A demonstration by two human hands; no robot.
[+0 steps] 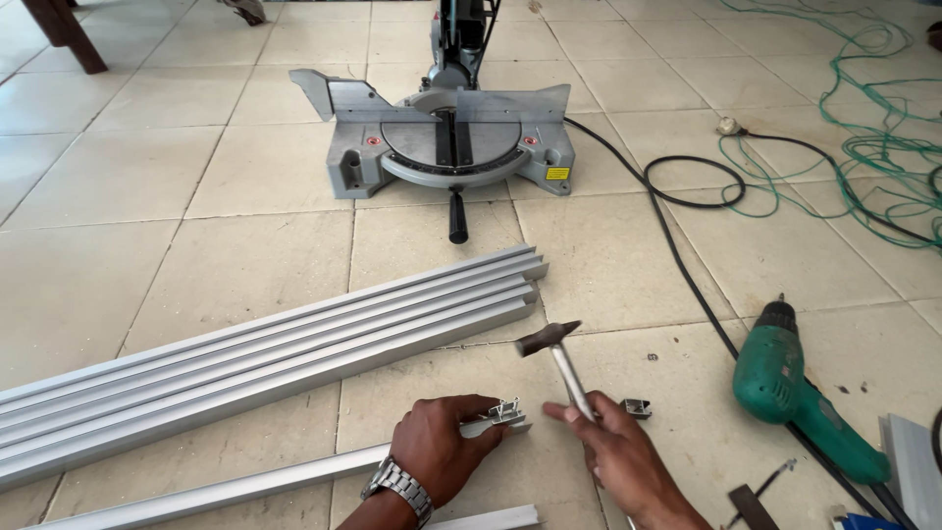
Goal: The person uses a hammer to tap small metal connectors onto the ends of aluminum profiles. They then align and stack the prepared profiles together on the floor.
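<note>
Right hand [616,453]: fingers clamped round the shaft of a small hammer [559,355], its dark steel head raised above the floor and tilted left.
Left hand [442,447]: closed down on the end of a long aluminium profile [245,486], pinning it to the floor; a metal wristwatch [397,486] sits on the wrist.
Profile end: a small ribbed connector piece [506,412] stands at the tip, just beside the left fingertips and below the hammer head.
Nearby: a second small bracket [637,407] lies just right of the hammer shaft.
Risk: the fingers lie so near the connector that a stray blow could catch them; a skewed blow could dent the thin, hollow extrusion, I judge.
Materials: the bundle of profiles [275,358] is matt silver with straight grooves; the floor tiles [118,177] are glossy and pale.
Further out: green drill [790,388], grey mitre saw [446,132], black cable [687,270], tangled green cord [863,108].
</note>
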